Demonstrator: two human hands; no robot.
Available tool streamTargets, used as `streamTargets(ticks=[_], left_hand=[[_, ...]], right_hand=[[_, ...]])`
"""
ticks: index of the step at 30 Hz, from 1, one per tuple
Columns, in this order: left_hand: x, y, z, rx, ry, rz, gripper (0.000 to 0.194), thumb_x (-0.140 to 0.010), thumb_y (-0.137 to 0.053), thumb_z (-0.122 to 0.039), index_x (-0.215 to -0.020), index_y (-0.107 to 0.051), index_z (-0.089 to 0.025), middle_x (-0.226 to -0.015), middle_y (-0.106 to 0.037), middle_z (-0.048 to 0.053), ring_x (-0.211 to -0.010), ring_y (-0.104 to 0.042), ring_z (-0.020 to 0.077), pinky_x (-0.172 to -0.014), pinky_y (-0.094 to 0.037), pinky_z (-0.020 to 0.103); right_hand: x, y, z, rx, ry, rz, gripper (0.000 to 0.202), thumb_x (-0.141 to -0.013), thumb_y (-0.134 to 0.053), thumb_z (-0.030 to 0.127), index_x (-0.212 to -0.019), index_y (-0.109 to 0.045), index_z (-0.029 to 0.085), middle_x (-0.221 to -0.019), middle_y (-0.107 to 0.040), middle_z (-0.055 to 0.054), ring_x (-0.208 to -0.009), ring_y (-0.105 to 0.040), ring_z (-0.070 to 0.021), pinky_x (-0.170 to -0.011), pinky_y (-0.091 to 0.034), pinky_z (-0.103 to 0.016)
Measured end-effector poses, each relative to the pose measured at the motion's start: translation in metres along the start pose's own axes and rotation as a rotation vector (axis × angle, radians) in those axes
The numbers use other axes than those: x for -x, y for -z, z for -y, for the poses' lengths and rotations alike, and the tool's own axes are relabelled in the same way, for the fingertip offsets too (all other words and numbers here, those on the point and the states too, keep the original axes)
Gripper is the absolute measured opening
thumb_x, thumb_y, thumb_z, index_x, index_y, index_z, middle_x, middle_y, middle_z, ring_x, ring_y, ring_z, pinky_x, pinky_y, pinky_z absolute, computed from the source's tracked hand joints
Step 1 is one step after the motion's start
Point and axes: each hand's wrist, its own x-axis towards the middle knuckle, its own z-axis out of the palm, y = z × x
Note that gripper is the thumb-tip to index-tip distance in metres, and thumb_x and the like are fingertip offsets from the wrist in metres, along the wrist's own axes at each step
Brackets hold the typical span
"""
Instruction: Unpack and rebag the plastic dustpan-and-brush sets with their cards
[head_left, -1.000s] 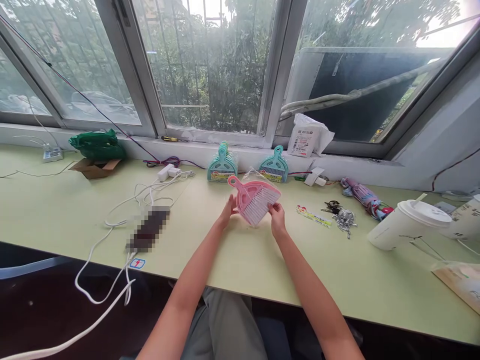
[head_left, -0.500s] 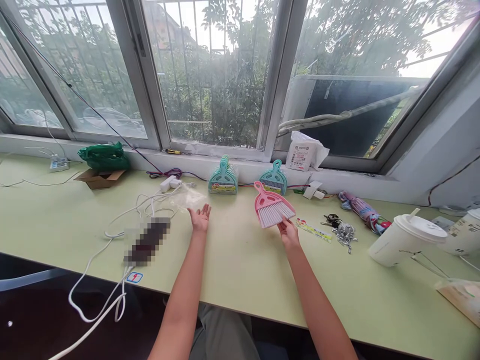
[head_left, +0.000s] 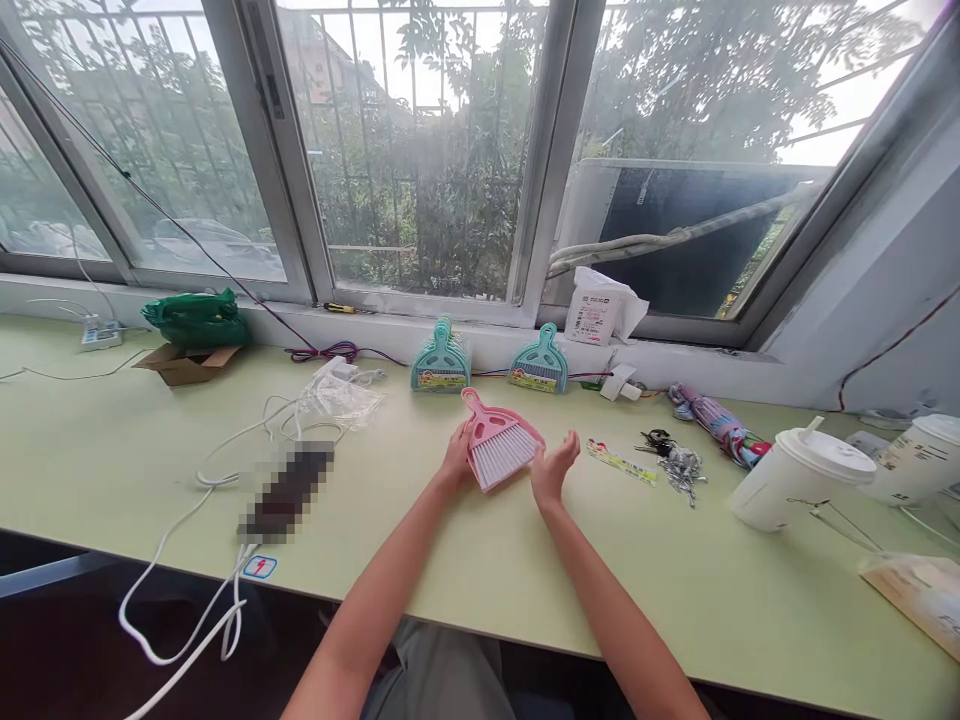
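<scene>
Pink dustpan and brush (head_left: 504,445): shifted leftward from half a second earlier, now between the two hands above the pale green table (head_left: 480,570), handle pointing toward the window, white bristles facing the person.
Left hand (head_left: 455,455): returned from its outstretched, empty pose, now closed on the pan's left edge, fingers partly hidden behind it.
Right hand (head_left: 553,470): half open, fingers raised, thumb side at the pan's right corner; whether it touches cannot be told.
Clear wrapper (head_left: 356,405): crumpled over white cables, left of the hands.
Teal sets: one stack (head_left: 441,360) and another (head_left: 538,360) stand behind, against the sill.
Printed strip (head_left: 621,462): flat, right of the right hand, near keys (head_left: 679,465).
</scene>
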Motion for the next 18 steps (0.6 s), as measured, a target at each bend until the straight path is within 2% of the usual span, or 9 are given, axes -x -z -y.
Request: streamTargets(ticks=[2,5,8,13,18], left_hand=[[0.007,-0.008,-0.006,-0.086,-0.096,-0.026,0.050,-0.086,-0.048,-0.055,-0.116,-0.061,-0.017,-0.116,-0.065,0.011,-0.106,-0.060,0.0225,-0.094,-0.044,0.034],[0.021,-0.021,-0.012,-0.209,-0.207,0.018,0.048,-0.088,-0.046,-0.051,-0.121,-0.059,-0.020,-0.120,-0.064,0.009,-0.106,-0.060,0.0224,-0.092,-0.044,0.033],[0.029,-0.025,-0.015,-0.310,-0.273,0.035,0.046,-0.091,-0.041,-0.049,-0.125,-0.058,-0.022,-0.122,-0.063,0.007,-0.104,-0.061,0.0225,-0.093,-0.044,0.034],[0.025,-0.011,-0.023,-0.388,-0.286,0.133,0.045,-0.093,-0.036,-0.047,-0.121,-0.062,-0.023,-0.115,-0.067,0.008,-0.098,-0.063,0.0230,-0.092,-0.045,0.036],[0.030,-0.015,-0.029,-0.392,-0.319,0.043,0.044,-0.092,-0.039,-0.047,-0.122,-0.062,-0.023,-0.120,-0.065,0.008,-0.100,-0.064,0.0231,-0.093,-0.045,0.034]], right_hand=[[0.003,0.001,0.009,0.199,0.174,-0.008,0.037,-0.089,-0.037,0.031,-0.122,-0.048,0.017,-0.124,-0.054,-0.016,-0.114,-0.052,-0.0264,-0.094,-0.042,-0.048],[0.008,-0.001,0.020,0.371,0.258,0.170,0.032,-0.090,-0.040,0.040,-0.110,-0.057,0.020,-0.112,-0.062,-0.012,-0.107,-0.051,-0.0276,-0.089,-0.040,-0.046],[0.008,-0.001,0.022,0.400,0.259,0.197,0.034,-0.089,-0.044,0.046,-0.103,-0.060,0.020,-0.106,-0.064,-0.011,-0.104,-0.050,-0.0276,-0.087,-0.039,-0.043],[0.002,0.002,0.022,0.308,0.260,0.257,0.035,-0.090,-0.043,0.049,-0.087,-0.063,0.021,-0.094,-0.063,-0.009,-0.092,-0.050,-0.0253,-0.083,-0.042,-0.040],[0.007,-0.004,0.027,0.346,0.249,0.259,0.042,-0.087,-0.047,0.054,-0.100,-0.062,0.018,-0.104,-0.059,-0.012,-0.101,-0.050,-0.0275,-0.088,-0.041,-0.042]])
